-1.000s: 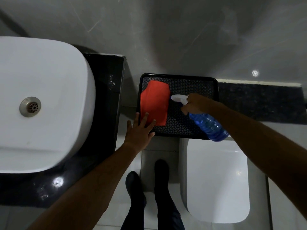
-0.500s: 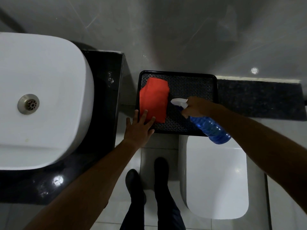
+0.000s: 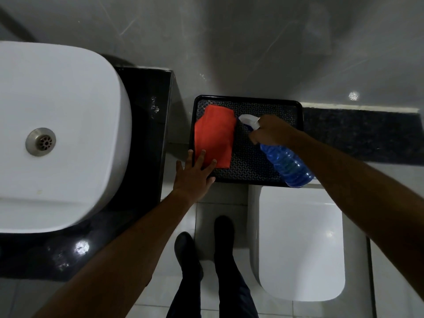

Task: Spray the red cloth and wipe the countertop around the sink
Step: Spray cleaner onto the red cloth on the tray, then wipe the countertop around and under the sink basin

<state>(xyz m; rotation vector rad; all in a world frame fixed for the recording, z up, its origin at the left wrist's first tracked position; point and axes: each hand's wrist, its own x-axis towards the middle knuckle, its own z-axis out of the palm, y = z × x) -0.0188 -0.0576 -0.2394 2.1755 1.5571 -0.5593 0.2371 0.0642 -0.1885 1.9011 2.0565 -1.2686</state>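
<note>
A folded red cloth [image 3: 215, 134] lies on the left side of a black patterned tray [image 3: 252, 161]. My left hand [image 3: 195, 175] rests flat with spread fingers on the cloth's near edge and the tray's front left corner. My right hand [image 3: 270, 131] grips a blue spray bottle [image 3: 286, 164] by its neck, with the white nozzle [image 3: 249, 119] pointing left at the cloth, very close to its right edge. To the left sits a white sink [image 3: 57, 134] with a metal drain [image 3: 40, 141] on a black countertop [image 3: 146, 134].
A white toilet [image 3: 300, 244] stands below the tray on the right. A dark speckled ledge [image 3: 362, 136] runs along the grey wall at right. My legs and dark shoes [image 3: 188, 253] stand on the pale tiled floor between countertop and toilet.
My right hand has moved the spray bottle up and slightly left, bringing the nozzle nearer the cloth's upper right edge. My left hand has stayed pressed on the cloth's near edge.
</note>
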